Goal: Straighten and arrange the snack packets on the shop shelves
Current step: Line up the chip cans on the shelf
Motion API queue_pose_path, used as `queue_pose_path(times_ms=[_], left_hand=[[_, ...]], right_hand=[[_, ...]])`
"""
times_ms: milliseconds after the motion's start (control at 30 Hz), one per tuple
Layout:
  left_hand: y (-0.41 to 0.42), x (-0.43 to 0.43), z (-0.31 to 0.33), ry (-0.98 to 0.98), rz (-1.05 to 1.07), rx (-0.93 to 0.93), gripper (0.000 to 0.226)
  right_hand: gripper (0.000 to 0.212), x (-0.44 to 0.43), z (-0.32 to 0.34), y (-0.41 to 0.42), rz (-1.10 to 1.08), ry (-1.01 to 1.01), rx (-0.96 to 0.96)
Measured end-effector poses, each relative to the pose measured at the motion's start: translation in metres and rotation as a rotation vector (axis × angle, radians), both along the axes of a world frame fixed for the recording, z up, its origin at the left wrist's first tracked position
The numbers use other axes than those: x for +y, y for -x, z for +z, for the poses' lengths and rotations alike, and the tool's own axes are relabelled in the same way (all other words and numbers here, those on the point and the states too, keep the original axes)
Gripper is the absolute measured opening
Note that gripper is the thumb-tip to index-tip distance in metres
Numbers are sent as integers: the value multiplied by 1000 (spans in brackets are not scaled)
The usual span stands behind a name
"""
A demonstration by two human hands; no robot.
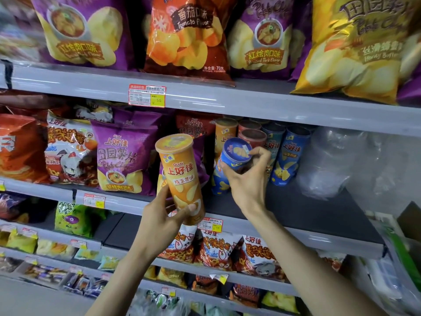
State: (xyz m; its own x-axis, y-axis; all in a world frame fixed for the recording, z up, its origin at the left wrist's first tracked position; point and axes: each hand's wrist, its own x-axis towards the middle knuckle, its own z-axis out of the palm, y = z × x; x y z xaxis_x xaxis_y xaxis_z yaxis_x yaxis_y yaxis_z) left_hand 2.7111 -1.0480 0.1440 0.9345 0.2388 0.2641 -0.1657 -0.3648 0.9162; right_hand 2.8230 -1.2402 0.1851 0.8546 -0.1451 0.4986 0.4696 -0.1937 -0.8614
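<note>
My left hand (161, 221) grips the bottom of an orange chip can (181, 176), held upright in front of the middle shelf. My right hand (247, 179) grips the top of a blue chip can (235, 153), which tilts toward me at the shelf's front. Behind it stand several more cans: orange (224, 131), red (252, 134) and blue (290, 153). A purple chip bag (123, 160) stands to the left of the orange can.
The dark middle shelf (296, 208) is bare on its right part, with a crumpled clear plastic bag (330, 160) at the back. Large chip bags fill the top shelf (205, 96). Small red packets (227, 252) line the shelf below.
</note>
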Motion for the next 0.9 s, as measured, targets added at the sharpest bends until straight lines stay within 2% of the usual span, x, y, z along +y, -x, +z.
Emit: queue_pose_path(times_ms=[167,367,533,633,767,900], left_hand=[[-3,-14,6,-7,-61,-18,42],[-20,-44,4,-18,-109,-38,43],[-42,-69,-6,-79,-131,-40,43],[-50,-80,-15,-94,-111,-26,46],[-67,-85,-28,-99,-64,-1,48],[-83,-84,-37,-104,-55,34,45]], right_hand=[[64,-45,-1,20,11,-243,-23],[63,-112,2,28,-125,-380,24],[74,-145,9,2,-244,-349,77],[84,-151,10,-14,-292,-253,77],[72,-151,9,-22,-361,-137,83],[59,-150,9,-30,-396,18,189]])
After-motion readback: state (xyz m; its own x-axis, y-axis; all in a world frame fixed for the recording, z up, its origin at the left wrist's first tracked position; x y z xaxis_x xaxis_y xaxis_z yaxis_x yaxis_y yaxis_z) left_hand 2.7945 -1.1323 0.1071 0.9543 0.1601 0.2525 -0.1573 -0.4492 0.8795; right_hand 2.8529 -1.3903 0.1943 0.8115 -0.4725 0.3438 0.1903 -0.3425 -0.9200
